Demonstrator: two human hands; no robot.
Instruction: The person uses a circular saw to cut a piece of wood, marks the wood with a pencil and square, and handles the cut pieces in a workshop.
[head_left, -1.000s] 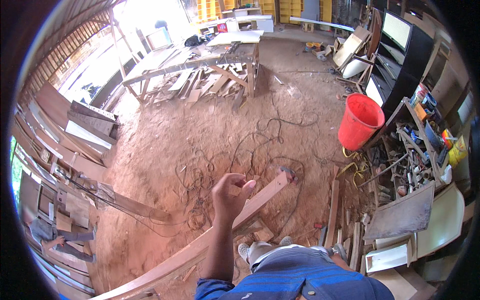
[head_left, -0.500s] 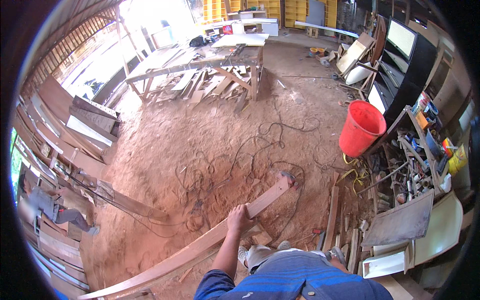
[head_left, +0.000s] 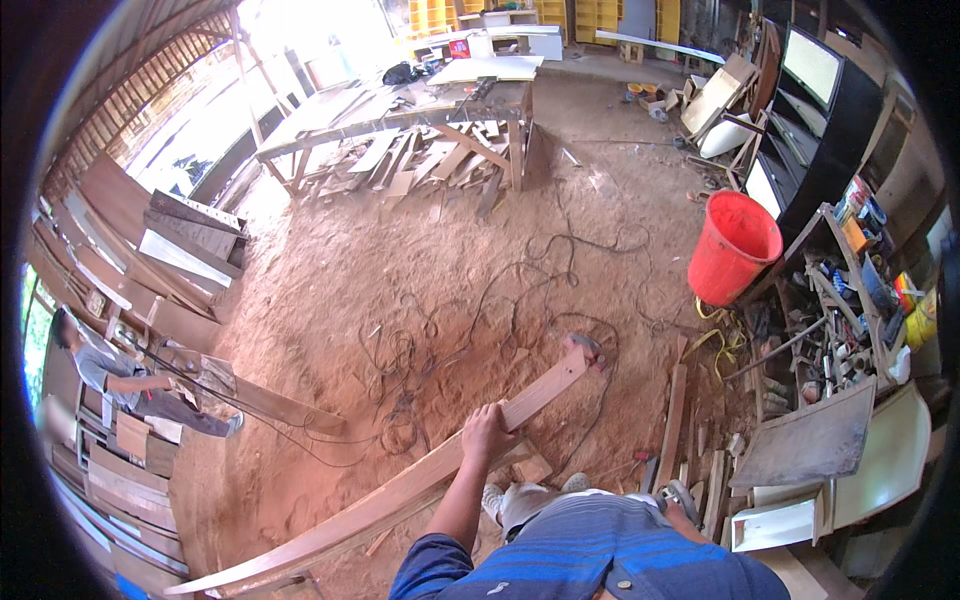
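Observation:
A long, pale reddish-brown wooden board (head_left: pixel 400 490) runs slantwise from the lower left to the middle of the floor. My left hand (head_left: pixel 487 432) is closed over its upper edge, nearer its far right end. A small reddish-grey thing (head_left: pixel 584 347) lies at that end, its kind unclear. Beside my body at the lower right, my right hand (head_left: pixel 683 512) shows only in part, its fingers not distinct. It appears closed on a grey object (head_left: pixel 677 492) that I cannot make out. Under the board near my feet lies a short wood piece (head_left: pixel 532 466).
Dark cables (head_left: pixel 400 370) lie looped over the dusty floor. A red bucket (head_left: pixel 735 250) stands at the right by a cluttered tool rack (head_left: pixel 830 290). Behind is a workbench (head_left: pixel 400 125) with offcuts below. Another person (head_left: pixel 130 385) is at the left near stacked boards (head_left: pixel 125 470).
The view has shifted slightly, so the scene sits a little farther right. The person at the left has moved to the right and looks more upright. My left hand keeps its grip on the board.

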